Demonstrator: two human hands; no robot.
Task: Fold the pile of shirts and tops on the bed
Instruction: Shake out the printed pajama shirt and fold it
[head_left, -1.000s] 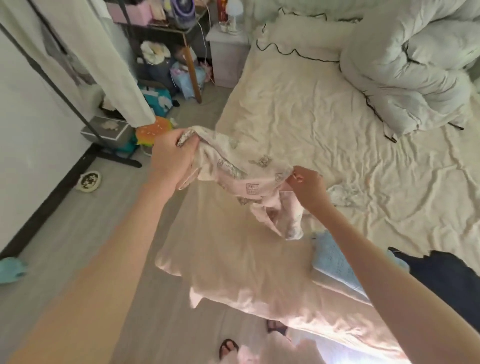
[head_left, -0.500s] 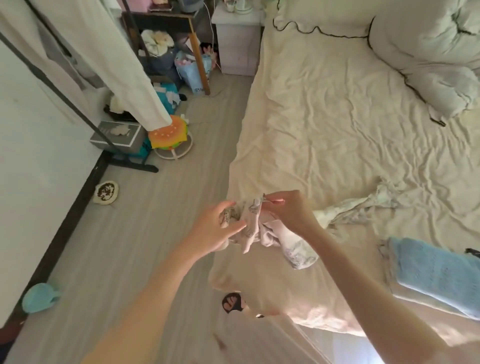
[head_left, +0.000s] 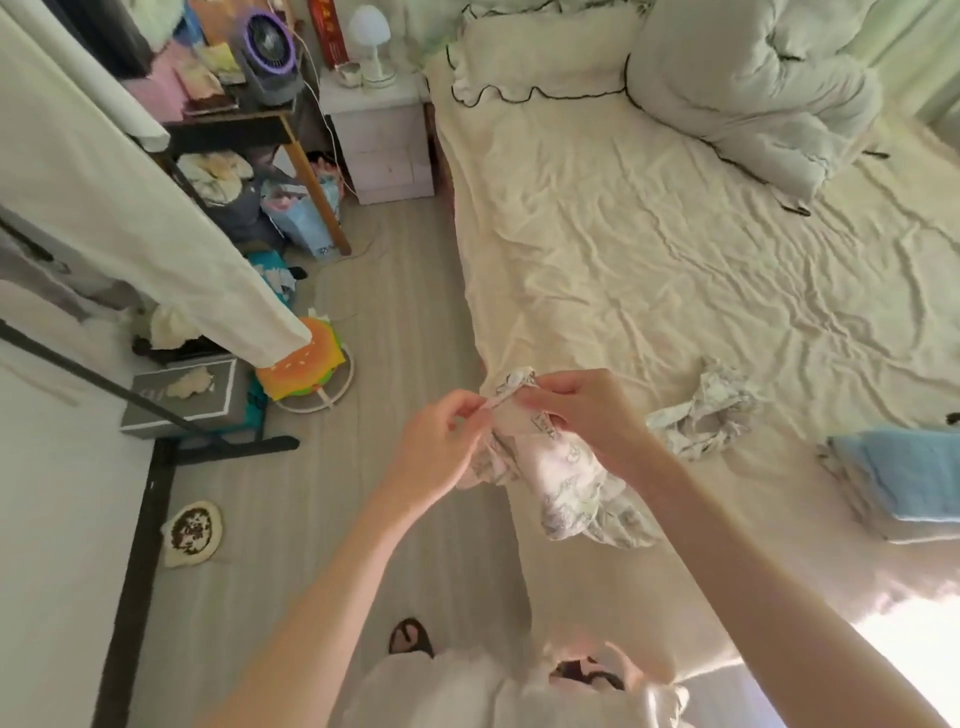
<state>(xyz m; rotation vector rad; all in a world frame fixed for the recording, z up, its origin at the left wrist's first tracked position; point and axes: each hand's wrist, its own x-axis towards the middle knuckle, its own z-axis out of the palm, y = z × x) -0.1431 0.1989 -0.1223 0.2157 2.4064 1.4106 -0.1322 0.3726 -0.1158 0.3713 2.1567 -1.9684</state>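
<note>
— Both hands have drawn in close together since a second ago, when they held the printed top (head_left: 558, 467) stretched wide between them; it now hangs bunched up.

— What does it look like?

— Pale pink-white cloth with small grey printed motifs, crumpled, its loose end drooping below the right hand (head_left: 587, 410). It is held in the air over the bed's left edge, near the foot.

— And the fingers?

— Left hand (head_left: 441, 447) pinches a thin edge of the cloth between thumb and fingertips. Right hand has its fingers curled round the upper part of the bundle.

— Anything else on the bed (head_left: 649, 218)?

— A second crumpled printed garment (head_left: 711, 415) lies on the wrinkled cream sheet just beside the right hand. Towards the right edge sits a folded stack (head_left: 904, 478) with a light blue piece on top. A rumpled duvet (head_left: 753, 88) and a frilled pillow (head_left: 540, 57) are at the head.

— The room?

— Grey wood-look floor (head_left: 395, 291) along the bed's left edge, a white nightstand (head_left: 379, 140) with a small lamp at the head corner, a dark shelf unit (head_left: 234, 124) carrying a purple fan, and a burger-shaped cushion (head_left: 301, 358) on the floor.
</note>
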